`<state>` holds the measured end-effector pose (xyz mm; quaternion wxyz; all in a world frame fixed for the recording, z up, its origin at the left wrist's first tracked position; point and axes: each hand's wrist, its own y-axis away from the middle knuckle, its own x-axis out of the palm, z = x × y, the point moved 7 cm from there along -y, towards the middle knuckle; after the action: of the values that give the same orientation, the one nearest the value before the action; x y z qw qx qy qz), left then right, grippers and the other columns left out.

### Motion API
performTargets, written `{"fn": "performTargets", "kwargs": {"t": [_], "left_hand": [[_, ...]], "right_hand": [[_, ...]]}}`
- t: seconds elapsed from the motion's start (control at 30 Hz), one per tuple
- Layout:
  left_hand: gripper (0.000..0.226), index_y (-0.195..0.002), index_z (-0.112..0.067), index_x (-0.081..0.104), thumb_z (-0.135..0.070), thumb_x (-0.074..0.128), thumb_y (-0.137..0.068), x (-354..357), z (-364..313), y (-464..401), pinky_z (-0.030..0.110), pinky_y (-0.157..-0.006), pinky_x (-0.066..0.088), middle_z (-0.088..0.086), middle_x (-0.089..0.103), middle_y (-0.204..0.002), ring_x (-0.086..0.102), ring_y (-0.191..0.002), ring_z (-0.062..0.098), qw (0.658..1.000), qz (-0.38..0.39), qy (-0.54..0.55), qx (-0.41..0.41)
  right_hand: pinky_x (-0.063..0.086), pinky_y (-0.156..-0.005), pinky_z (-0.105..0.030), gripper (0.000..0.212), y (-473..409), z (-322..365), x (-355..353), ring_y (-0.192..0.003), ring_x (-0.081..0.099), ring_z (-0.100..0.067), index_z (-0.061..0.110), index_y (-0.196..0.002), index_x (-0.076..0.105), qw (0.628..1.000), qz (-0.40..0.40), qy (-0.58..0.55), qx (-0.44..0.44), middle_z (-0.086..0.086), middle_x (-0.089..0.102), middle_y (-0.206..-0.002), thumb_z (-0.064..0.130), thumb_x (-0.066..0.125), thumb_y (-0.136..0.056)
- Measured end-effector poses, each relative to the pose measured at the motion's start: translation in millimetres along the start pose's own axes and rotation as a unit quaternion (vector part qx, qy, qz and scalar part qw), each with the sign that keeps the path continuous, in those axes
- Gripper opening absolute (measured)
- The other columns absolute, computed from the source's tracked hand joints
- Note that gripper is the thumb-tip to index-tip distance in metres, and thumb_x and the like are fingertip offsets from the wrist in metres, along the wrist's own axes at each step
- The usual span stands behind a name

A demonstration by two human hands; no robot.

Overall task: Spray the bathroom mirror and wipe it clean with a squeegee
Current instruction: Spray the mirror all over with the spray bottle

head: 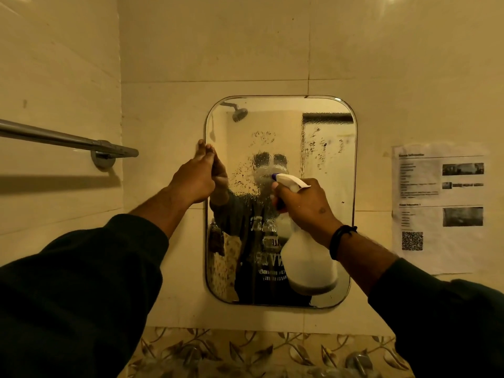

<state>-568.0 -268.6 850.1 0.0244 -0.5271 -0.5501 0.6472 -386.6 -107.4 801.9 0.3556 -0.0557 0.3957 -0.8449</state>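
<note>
Gripping the neck of a white spray bottle (311,261), the right hand (305,203) is curling its fingers round the trigger head, whose nozzle tip is pointing at the glass. That arm is reaching forward from the lower right, a dark sleeve pushed back from the forearm and a black band (341,238) circling the wrist. The left hand (195,178) is stretching up from the lower left, its fingers straight and pressed together against the left edge of the mirror (327,241) (the thumb side is facing the camera, so the fingertips are only partly showing).

One mirror, a rounded rectangle, is hanging on a pale tiled wall, and its upper and middle glass is carrying scattered droplets and streaks of spray. Its reflection is showing a shower head and the person's dark printed shirt. To the left, one chrome towel rail (68,139) is running along the side wall. To the right, one printed sheet of paper (439,203) with a square code is sticking to the tiles. Below, a band of leaf-patterned tile (245,350) is crossing the wall. Two hands and one bottle are showing.
</note>
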Motion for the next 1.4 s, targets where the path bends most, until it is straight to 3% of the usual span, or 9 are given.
{"fn": "performTargets", "kwargs": {"t": [0.1, 0.23, 0.47, 0.6, 0.7, 0.87, 1.1, 1.23, 1.4], "left_hand": [[0.080, -0.159, -0.019, 0.012, 0.001, 0.054, -0.093, -1, -1, 1, 0.040, -0.105, 0.043, 0.001, -0.006, -0.167, 0.038, -0.141, 0.033, 1.000, 0.004, 0.000, 0.002], [0.081, -0.159, -0.019, 0.012, 0.000, 0.053, -0.093, -2, -1, 1, 0.039, -0.106, 0.042, 0.001, -0.007, -0.167, 0.037, -0.142, 0.032, 1.000, 0.004, -0.005, 0.001], [0.080, -0.159, -0.019, 0.014, 0.000, 0.054, -0.093, -1, 0, 0, 0.038, -0.103, 0.044, 0.001, -0.005, -0.167, 0.040, -0.140, 0.032, 1.000, 0.001, 0.002, 0.002], [0.080, -0.159, -0.019, 0.014, -0.001, 0.054, -0.093, 0, 0, 0, 0.039, -0.106, 0.043, 0.002, -0.006, -0.167, 0.038, -0.141, 0.032, 1.000, 0.003, 0.003, 0.002], [0.080, -0.159, -0.019, 0.013, -0.001, 0.054, -0.093, 0, -1, 1, 0.038, -0.106, 0.043, 0.002, -0.006, -0.167, 0.038, -0.142, 0.032, 1.000, 0.001, 0.003, 0.002], [0.079, -0.159, -0.019, 0.014, -0.001, 0.053, -0.093, 0, -1, 1, 0.040, -0.109, 0.041, 0.003, 0.001, -0.168, 0.037, -0.142, 0.032, 1.000, 0.005, 0.007, -0.001], [0.076, -0.158, -0.018, 0.018, -0.002, 0.054, -0.093, 1, 1, 0, 0.042, -0.107, 0.043, 0.004, 0.002, -0.168, 0.041, -0.139, 0.033, 1.000, 0.007, 0.007, 0.001], [0.076, -0.158, -0.018, 0.019, -0.002, 0.054, -0.093, 1, 0, 0, 0.041, -0.107, 0.044, 0.003, 0.002, -0.168, 0.041, -0.139, 0.032, 1.000, 0.007, 0.009, 0.001], [0.076, -0.159, -0.018, 0.015, -0.002, 0.052, -0.094, 0, 0, 1, 0.043, -0.112, 0.040, 0.002, -0.001, -0.168, 0.036, -0.143, 0.032, 1.000, 0.012, 0.009, 0.001]], "right_hand": [[0.055, -0.068, -0.039, 0.029, 3, 6, 12, -0.080, 0.070, -0.035, 0.010, -0.109, 0.069, 1.000, 0.021, -0.018, 0.000, -0.016, 0.072, -0.085, 0.033, 0.059, -0.095], [0.057, -0.069, -0.045, 0.036, 4, 13, 24, -0.070, 0.063, -0.032, 0.000, -0.100, 0.068, 1.000, 0.002, 0.012, -0.002, -0.021, 0.068, -0.082, 0.034, 0.058, -0.096], [0.058, -0.068, -0.034, 0.032, 9, 2, 50, -0.081, 0.068, -0.028, 0.002, -0.114, 0.056, 0.996, 0.062, -0.009, 0.057, -0.019, 0.069, -0.096, 0.025, 0.062, -0.093], [0.044, -0.046, -0.011, 0.026, 13, 2, 58, -0.070, 0.060, -0.012, 0.008, -0.118, 0.059, 0.999, 0.017, 0.015, 0.030, -0.005, 0.064, -0.090, 0.016, 0.060, -0.094], [0.045, -0.051, -0.016, 0.005, 16, 3, 64, -0.070, 0.060, -0.012, 0.018, -0.098, 0.062, 0.999, -0.019, 0.043, 0.004, 0.000, 0.062, -0.082, 0.018, 0.060, -0.094], [0.058, -0.071, -0.045, 0.035, 25, 2, 79, -0.074, 0.064, -0.022, 0.031, -0.063, 0.042, 0.994, -0.067, 0.081, 0.034, 0.003, 0.060, -0.073, 0.040, 0.055, -0.095], [0.059, -0.071, -0.042, 0.035, 26, -1, 84, -0.076, 0.063, -0.021, 0.033, -0.066, 0.039, 0.993, -0.092, 0.040, 0.055, 0.004, 0.058, -0.075, 0.039, 0.057, -0.095], [0.056, -0.066, -0.032, 0.022, 21, -1, 83, -0.068, 0.056, -0.010, 0.022, -0.076, 0.055, 0.994, -0.096, 0.036, 0.032, 0.013, 0.049, -0.070, 0.032, 0.058, -0.096], [0.058, -0.072, -0.042, 0.027, 19, 1, 77, -0.078, 0.063, -0.020, 0.015, -0.098, 0.068, 0.991, -0.117, 0.060, 0.022, 0.001, 0.061, -0.081, 0.039, 0.054, -0.096]]}}
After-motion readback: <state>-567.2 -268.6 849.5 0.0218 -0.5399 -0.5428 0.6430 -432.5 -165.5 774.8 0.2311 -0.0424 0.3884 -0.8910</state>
